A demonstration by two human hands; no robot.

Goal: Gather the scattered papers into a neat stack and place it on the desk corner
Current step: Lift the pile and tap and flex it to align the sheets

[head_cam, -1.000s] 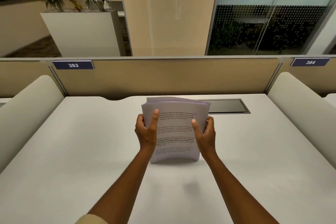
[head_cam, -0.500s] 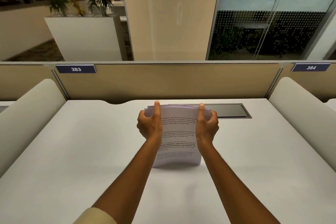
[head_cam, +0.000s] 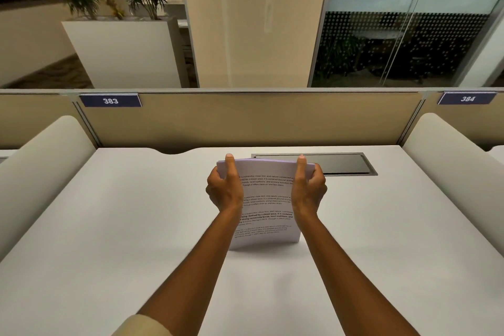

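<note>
**Upright, squared on the bench: papers held at both sides**

Upright near the middle of the bench (head_cam: 114, 226), the stack of papers (head_cam: 266, 207) stands on its bottom edge, printed side toward the camera, bowed slightly along its height. Its top edges line up closely, with only a thin stagger at the upper left corner. The bottom edge touches the white surface and throws a soft shadow just in front of it.

The left hand (head_cam: 225, 191) has its grip closed on the stack's left edge, thumb pointing up along the front sheet and reaching the top edge. The right hand (head_cam: 308, 191) mirrors it on the right edge, thumb up, fingers curled behind the sheets. Both forearms run straight in from the near edge; a beige sleeve (head_cam: 141, 326) shows at the left elbow.

Just behind the stack's upper right corner sits a dark recessed cable hatch (head_cam: 343, 163), flush with the surface. Wide bare surface lies to both sides and toward the camera. Rounded side dividers (head_cam: 41, 172) bound the bench left and right, and a tan partition (head_cam: 245, 120) closes the far edge, carrying the number plates 383 (head_cam: 110, 101) and 384 (head_cam: 467, 98).
</note>
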